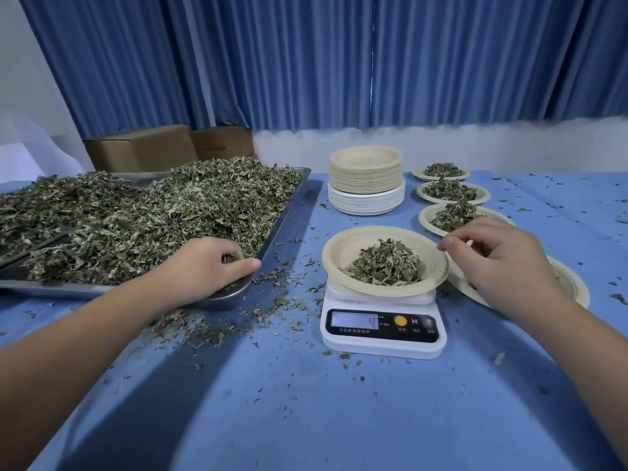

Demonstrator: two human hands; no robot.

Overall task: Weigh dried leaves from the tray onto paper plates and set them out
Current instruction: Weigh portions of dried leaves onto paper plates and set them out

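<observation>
Crumb-strewn blue tablecloth (306,402), blue curtains (306,56); left fingers (232,249) pinch leaves (153,215), right fingers (457,240) loosely curled

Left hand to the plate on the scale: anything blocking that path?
Nothing visible. Between the left hand at the tray corner and the plate on the scale lies only cloth with leaf scraps. The right hand sits at the plate's right rim, off that path.

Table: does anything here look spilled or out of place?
Yes: dried leaves lie spilled on the blue tablecloth, thickest off the near corner of the tray below the left hand, with crumbs around the scale and farther right.
</observation>
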